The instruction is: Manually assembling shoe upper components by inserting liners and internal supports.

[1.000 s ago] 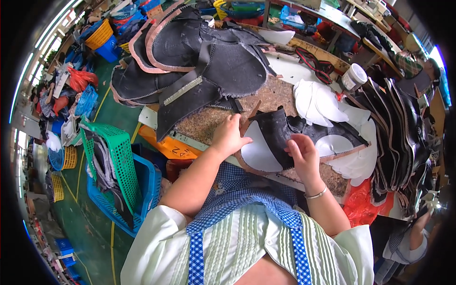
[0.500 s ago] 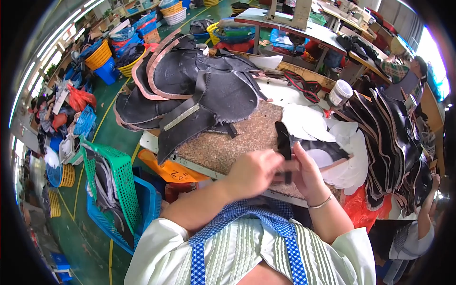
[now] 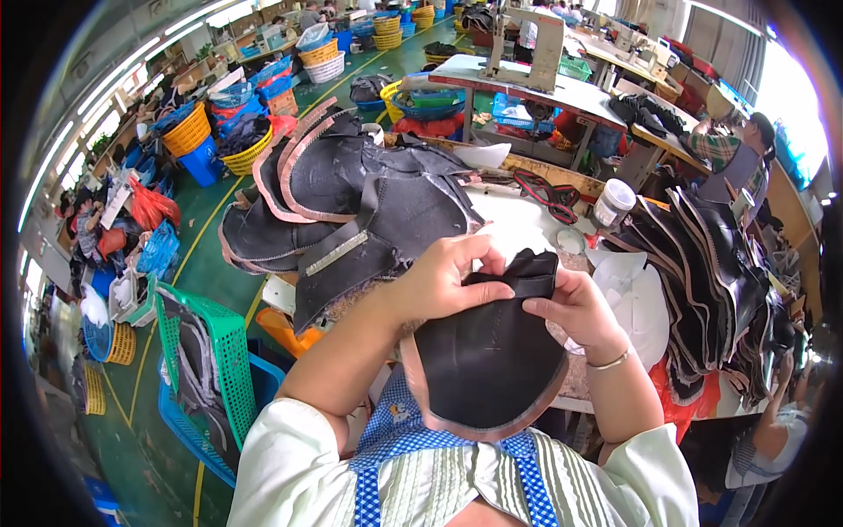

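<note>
A black leather piece with a rounded, pinkish-brown edge hangs in front of my chest, its top edge folded over. My left hand pinches that fold at its left part, the thumb lying along it. The right end of the fold is gripped by my right hand, thumb in front and fingers partly hidden behind. Beyond my left hand lies a heap of black leather pieces with pale raw edges. White petal-shaped sheets rest on the table beside my right hand.
Black-handled, red-trimmed scissors and a white lidded tub stand at the table's back. A thick row of black pieces leans at the right. Green and blue baskets stand at the left. Other people work at the right.
The leather piece has come off the white sheets and now hangs before my chest. Both hands, earlier close together and blurred on the left, now grip its folded top edge.
</note>
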Available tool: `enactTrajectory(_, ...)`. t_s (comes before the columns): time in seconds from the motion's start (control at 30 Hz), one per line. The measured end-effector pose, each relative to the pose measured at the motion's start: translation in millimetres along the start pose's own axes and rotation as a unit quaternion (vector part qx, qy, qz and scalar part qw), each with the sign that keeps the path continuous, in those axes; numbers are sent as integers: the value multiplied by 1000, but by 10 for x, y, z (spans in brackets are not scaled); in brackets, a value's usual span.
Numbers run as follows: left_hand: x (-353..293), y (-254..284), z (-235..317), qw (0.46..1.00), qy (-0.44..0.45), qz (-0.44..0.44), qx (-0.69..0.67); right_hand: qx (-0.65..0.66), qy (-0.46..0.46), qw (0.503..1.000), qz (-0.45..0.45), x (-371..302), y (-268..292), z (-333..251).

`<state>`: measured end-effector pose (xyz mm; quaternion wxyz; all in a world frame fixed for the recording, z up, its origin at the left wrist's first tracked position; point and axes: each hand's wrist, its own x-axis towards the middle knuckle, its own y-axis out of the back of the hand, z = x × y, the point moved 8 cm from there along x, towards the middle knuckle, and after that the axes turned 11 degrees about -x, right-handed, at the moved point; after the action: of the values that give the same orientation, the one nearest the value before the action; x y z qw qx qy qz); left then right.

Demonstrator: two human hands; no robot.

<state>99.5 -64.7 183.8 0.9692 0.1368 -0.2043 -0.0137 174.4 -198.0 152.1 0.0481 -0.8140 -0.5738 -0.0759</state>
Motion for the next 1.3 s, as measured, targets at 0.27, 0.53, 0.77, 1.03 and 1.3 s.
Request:
enactTrajectory(0.27,206,-288,123,989,-126,-45,-64,-458,148,875,-45,-123,62,-759)
enactTrajectory(0.53,8,-441,580,977,-195,24,80,-439,256,854,110,-469,-93,-1110)
enactTrajectory(0.77,26,-583,509,984,-169,-5,60,-538,343,759,129,-535,-125,-1177)
enactTrajectory(1.03,-71,-646,564,962,-217,38,160,-487,248,829,117,-497,10,-1103)
enactTrajectory(1.3,-23,-619,358,982,-55,37,-177,-500,231,830,87,-559,-12,-1126)
